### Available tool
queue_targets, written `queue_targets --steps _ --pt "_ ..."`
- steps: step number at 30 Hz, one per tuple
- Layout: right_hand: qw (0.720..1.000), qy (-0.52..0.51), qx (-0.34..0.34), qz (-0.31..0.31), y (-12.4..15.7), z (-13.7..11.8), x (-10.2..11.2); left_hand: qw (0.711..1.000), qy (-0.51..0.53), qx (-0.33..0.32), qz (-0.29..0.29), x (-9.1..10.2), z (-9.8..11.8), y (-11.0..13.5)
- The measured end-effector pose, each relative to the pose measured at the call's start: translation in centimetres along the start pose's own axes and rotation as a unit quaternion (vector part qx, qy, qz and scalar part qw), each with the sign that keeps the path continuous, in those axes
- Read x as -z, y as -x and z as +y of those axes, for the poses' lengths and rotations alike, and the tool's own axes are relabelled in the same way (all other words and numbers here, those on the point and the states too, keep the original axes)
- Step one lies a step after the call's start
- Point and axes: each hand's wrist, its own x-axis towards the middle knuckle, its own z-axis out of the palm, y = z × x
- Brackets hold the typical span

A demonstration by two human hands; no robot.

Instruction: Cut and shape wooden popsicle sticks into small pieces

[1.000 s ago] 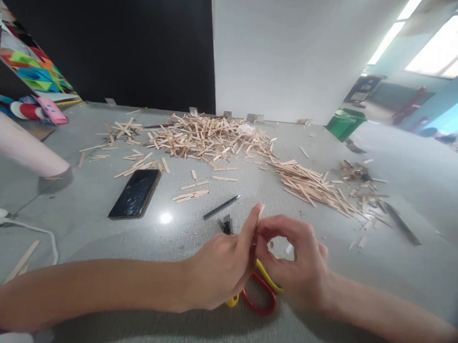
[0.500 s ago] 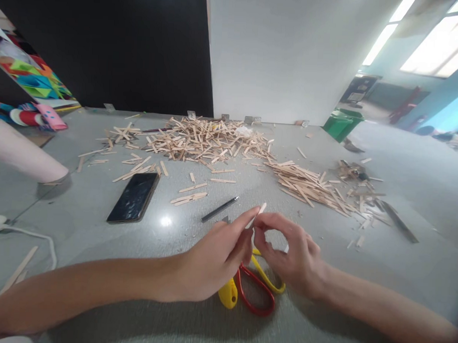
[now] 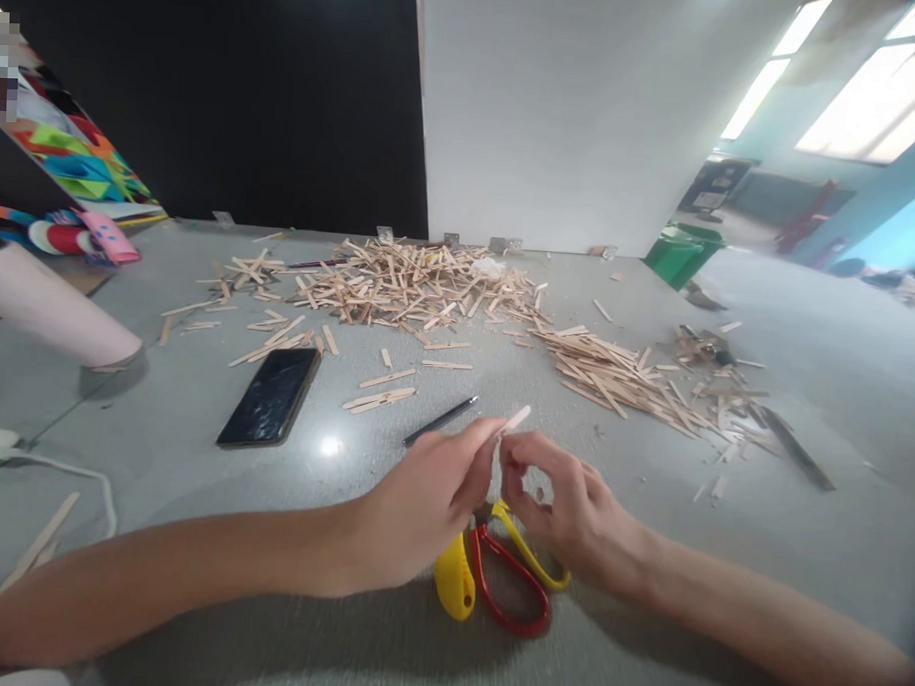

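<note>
My left hand [image 3: 429,502] is closed, pinching a wooden craft stick [image 3: 518,418] whose pale rounded end sticks out past the thumb and finger. Close against it is my right hand [image 3: 564,497], with thumb and forefinger curled into a pinch; what sits between those fingertips is hidden. Below the hands lie scissors [image 3: 509,625] with one red and one yellow handle loop, their blades mostly covered. A yellow cutter handle [image 3: 455,583] rests beside them under my left hand. Just beyond my left hand is a dark pen [image 3: 441,419].
A black phone [image 3: 270,396] lies at the left. Farther back spreads a heap of craft sticks [image 3: 406,286], with another pile of sticks [image 3: 614,373] to the right. A metal ruler-like strip [image 3: 799,450] lies near scraps. Upright black and white panels [image 3: 570,117] stand behind.
The stick's tip has tilted over toward the right and shows more of its flat face. My right fingers have drawn slightly down from it.
</note>
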Motion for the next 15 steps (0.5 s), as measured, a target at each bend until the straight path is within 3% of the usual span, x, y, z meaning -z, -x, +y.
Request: queue_targets --steps 3,8,15 --pt "0.999 0.0 -0.027 0.017 -0.2 -0.1 0.0 0.999 0.023 -0.007 0.028 0.7 0.3 0.0" --pt "0.995 0.01 -0.064 0.075 -0.5 -0.8 0.7 0.996 0.083 -0.002 0.029 1.8 1.6 0.2" --pt "0.995 0.053 -0.079 0.0 -0.5 -1.6 2.6 0.99 0.14 0.016 0.006 2.2 2.7 0.7"
